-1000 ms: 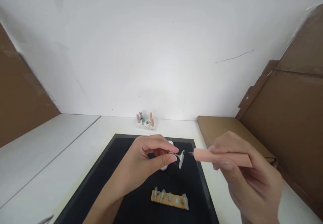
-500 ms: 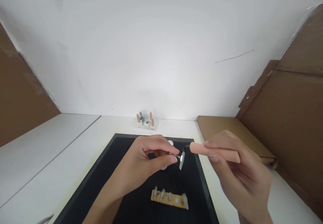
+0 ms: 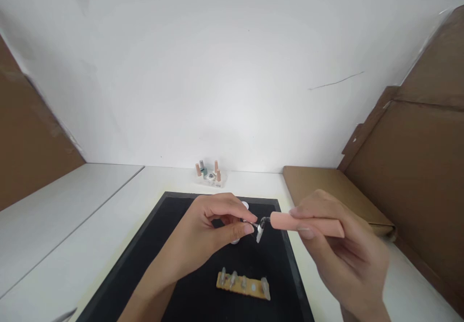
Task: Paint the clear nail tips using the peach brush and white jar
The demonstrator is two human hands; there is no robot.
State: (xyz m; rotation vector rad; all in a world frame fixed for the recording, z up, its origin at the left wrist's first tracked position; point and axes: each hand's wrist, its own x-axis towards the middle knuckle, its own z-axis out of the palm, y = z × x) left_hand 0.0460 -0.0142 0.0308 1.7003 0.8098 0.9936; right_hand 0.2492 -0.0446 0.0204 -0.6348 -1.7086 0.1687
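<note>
My left hand [image 3: 206,232] pinches a small metallic holder between thumb and forefinger, with a pale false nail [image 3: 259,235] at its right end. In my right hand [image 3: 350,249] is a nail polish brush [image 3: 284,221] with a long pink cap, held nearly level. Its dark, wet-looking bristles bend against the upper part of the false nail. Below my hands, a tan strip [image 3: 239,287] carries several clear false nails on a black mat [image 3: 203,288]. Behind my left hand, a white round object [image 3: 245,205] is partly hidden.
At the back of the white table, a clear stand [image 3: 210,182] holds several bottles with pink and grey caps. A flat cardboard box [image 3: 308,179] lies at the back right. Cardboard panels [image 3: 416,167] rise at both sides, with a white wall behind.
My right hand has tipped the brush slightly, its tip moving left and down onto the false nail's upper part. My left hand has stayed almost still.
</note>
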